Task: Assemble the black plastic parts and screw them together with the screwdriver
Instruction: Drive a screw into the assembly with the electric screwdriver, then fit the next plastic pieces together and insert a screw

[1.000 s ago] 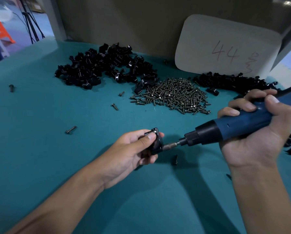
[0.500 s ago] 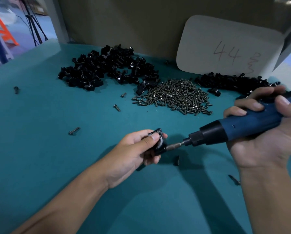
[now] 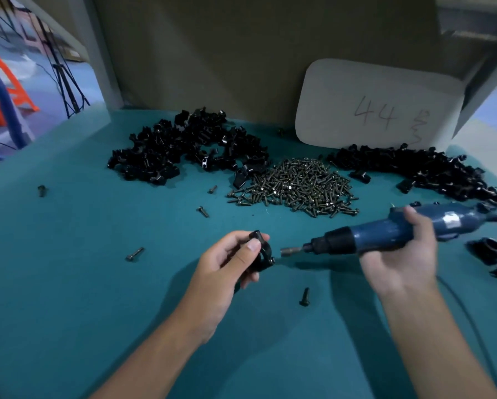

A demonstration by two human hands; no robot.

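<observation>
Black clamp part (image 3: 260, 251) is pinched in left hand (image 3: 227, 272), held above teal table (image 3: 68, 283). Bit to be lined up square on screw head before trigger is pressed. Screwdriver (image 3: 385, 230) is gripped by right hand (image 3: 400, 254), tip just beside part, apart.

Counted: five loose screws, two black heaps, one screw pile (image 3: 296, 187).

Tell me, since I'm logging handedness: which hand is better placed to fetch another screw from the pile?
Probably the left hand, once it sets down the black plastic part it pinches. The right hand grips the screwdriver, though it is nearer the screw pile.
</observation>
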